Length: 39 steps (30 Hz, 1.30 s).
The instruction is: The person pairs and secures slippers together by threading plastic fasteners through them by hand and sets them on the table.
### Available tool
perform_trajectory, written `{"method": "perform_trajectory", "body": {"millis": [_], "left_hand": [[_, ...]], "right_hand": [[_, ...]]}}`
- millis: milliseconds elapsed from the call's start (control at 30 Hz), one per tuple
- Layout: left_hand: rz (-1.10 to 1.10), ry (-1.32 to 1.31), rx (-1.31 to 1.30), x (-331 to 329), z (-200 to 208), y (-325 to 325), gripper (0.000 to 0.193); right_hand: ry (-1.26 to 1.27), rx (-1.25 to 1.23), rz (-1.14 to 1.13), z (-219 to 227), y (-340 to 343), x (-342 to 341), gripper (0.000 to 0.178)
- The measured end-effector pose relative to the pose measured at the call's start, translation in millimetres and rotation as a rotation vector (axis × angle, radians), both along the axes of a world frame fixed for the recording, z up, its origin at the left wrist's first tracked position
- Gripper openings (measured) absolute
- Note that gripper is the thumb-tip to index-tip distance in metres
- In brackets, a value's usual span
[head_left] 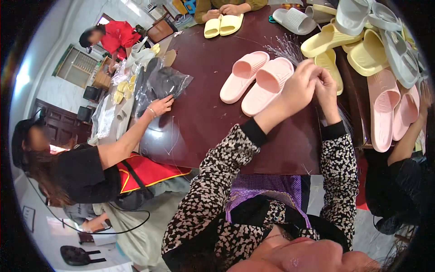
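Observation:
My left hand [299, 87] and my right hand [325, 90] meet above the right part of the dark red table, fingertips pinched together. Whatever is between the fingers is too small to make out. Just left of my hands lies a pair of pink slippers, a left one [244, 77] and a right one [268, 86], toes pointing away from me. A bunch of thin clear plastic strands [286, 51] spreads out behind my hands. Partly hidden by my right hand, a yellow slipper [334, 70] rests on the table.
Grey and yellow slippers [369, 52] are heaped at the right, with a pink pair [383, 106] nearer. Across the table [204, 113], a person's hands touch a yellow pair [223, 26]. At left, another person's hand touches a clear bag with something dark [170, 81].

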<state>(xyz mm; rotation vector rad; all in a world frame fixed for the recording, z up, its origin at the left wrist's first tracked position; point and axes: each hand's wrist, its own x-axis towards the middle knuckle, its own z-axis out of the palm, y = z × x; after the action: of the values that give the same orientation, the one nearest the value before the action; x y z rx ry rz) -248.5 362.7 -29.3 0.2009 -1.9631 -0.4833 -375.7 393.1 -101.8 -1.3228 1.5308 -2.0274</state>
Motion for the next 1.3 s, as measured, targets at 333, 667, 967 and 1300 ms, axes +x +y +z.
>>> {"method": "perform_trajectory", "body": {"millis": [333, 667, 967, 1300], "left_hand": [[0.046, -0.380, 0.088, 21, -39, -42, 0.010], [0.333, -0.170, -0.036, 60, -2, -66, 0.006], [0.553, 0.082, 0.080, 139, 11, -78, 0.010], [0.545, 0.340, 0.602, 229, -46, -87, 0.010]], "right_hand": [[0.253, 0.169, 0.081, 1, 7, 1, 0.013], [0.810, 0.289, -0.126, -9, 15, -11, 0.010], [0.826, 0.285, -0.139, -18, 18, -16, 0.010], [0.856, 0.274, -0.166, -27, 16, -22, 0.007]]}}
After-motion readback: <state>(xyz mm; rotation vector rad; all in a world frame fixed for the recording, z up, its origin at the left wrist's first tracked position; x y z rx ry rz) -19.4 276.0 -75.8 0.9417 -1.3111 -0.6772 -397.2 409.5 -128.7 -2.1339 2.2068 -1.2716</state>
